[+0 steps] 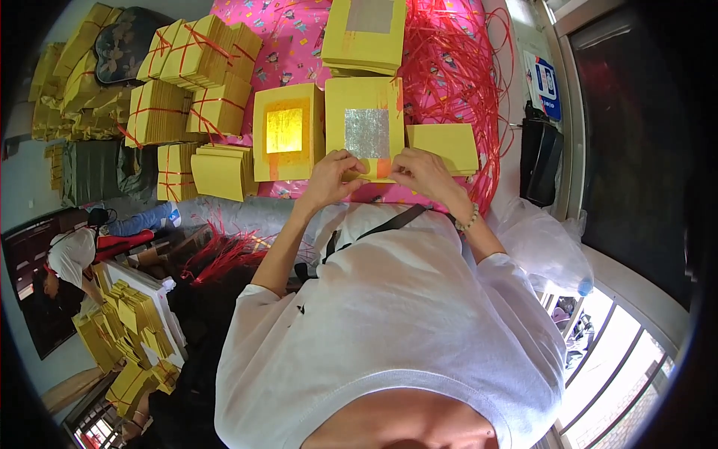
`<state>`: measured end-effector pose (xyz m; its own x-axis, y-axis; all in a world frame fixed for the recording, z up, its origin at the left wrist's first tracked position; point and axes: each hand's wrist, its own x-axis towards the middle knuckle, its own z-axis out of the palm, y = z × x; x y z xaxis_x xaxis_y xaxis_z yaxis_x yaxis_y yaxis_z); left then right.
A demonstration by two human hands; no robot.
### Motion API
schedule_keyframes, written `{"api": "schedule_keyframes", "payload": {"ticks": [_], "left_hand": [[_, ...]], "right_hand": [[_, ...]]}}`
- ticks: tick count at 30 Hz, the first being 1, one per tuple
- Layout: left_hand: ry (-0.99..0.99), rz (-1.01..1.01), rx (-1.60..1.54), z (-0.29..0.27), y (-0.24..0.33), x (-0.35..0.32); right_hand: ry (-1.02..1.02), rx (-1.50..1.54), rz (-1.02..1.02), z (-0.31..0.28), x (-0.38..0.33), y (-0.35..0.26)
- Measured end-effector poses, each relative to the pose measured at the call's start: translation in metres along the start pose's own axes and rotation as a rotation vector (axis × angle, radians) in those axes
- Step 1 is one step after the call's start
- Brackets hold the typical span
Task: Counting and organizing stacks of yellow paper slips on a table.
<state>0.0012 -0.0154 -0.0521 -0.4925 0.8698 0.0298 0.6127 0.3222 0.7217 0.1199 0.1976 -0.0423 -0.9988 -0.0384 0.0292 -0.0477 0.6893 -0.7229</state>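
My left hand [331, 178] and my right hand [420, 172] both pinch the near edge of a stack of yellow paper sheets with a silver foil square [366, 129], lying on a pink patterned cloth [288, 52]. Left of it lies a stack of yellow sheets with a gold foil square [286, 131]. A plain yellow stack [445, 144] sits just right of my right hand. My right wrist wears a beaded bracelet [470, 218].
Another silver-foil stack [366, 30] lies farther back. Loose red plastic strings [460, 67] pile at the right. Bundles of yellow paper tied with red string [194, 82] stand at the left. A person [75, 254] sits low at the far left beside more yellow stacks [127, 329].
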Motion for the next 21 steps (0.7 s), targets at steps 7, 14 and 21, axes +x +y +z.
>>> {"api": "schedule_keyframes", "payload": {"ticks": [7,14,21], "left_hand": [[-0.039,-0.042,-0.052,-0.001,-0.002,0.003],[-0.056,-0.023,0.048,-0.001,0.004,0.005],[-0.076,-0.068,-0.064,-0.006,0.0,0.005]], "right_hand": [[0.059,-0.07,-0.105,0.003,-0.001,0.0],[-0.078,-0.037,-0.016,0.0,0.003,0.006],[-0.096,0.021,-0.003,-0.003,0.0,0.003]]}}
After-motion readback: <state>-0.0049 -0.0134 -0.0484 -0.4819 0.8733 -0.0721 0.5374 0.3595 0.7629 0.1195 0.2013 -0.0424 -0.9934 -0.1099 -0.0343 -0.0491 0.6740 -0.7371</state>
